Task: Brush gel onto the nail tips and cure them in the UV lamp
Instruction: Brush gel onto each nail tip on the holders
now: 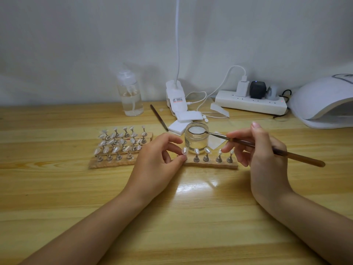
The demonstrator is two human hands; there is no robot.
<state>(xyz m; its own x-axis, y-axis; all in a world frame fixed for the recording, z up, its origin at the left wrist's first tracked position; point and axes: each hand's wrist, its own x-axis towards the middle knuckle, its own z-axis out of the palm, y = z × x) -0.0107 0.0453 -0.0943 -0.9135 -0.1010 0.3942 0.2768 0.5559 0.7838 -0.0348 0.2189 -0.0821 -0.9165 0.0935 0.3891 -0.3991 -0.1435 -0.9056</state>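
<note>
Your right hand [267, 150] held the brush [267, 148] in a pinch, fingers curled round the handle, and the brush tip rested at the rim of the open gel jar [196, 136]. Your left hand [158, 155] was at 9 o'clock of the jar; its thumb and forefinger pinched the first tip [185, 151] at the left end of the near strip [212, 165], the other fingers loosely curled. This strip lay on the surface just at 6 o'clock of the jar and carried five tips on small metal stands. More strips [118, 148] with many tips lay at 9 o'clock of your left hand. The UV lamp [322, 104] stood at 2 o'clock of the jar, well apart from it, with its mouth toward you.

I think you were loading the brush, and no tip of the near strip was yet in the lamp. Some risks from here, in my judgement: the jar stood very near to the strip and to your right fingers, so a careless move of the brush handle could tip it. Too much gel on the brush could drip on the surface or run down the stand. The strip was narrow, so when you carry it to the lamp the stands could fall or the wet tips could touch each other. Whether the tips already had gel, I cannot tell.
</note>
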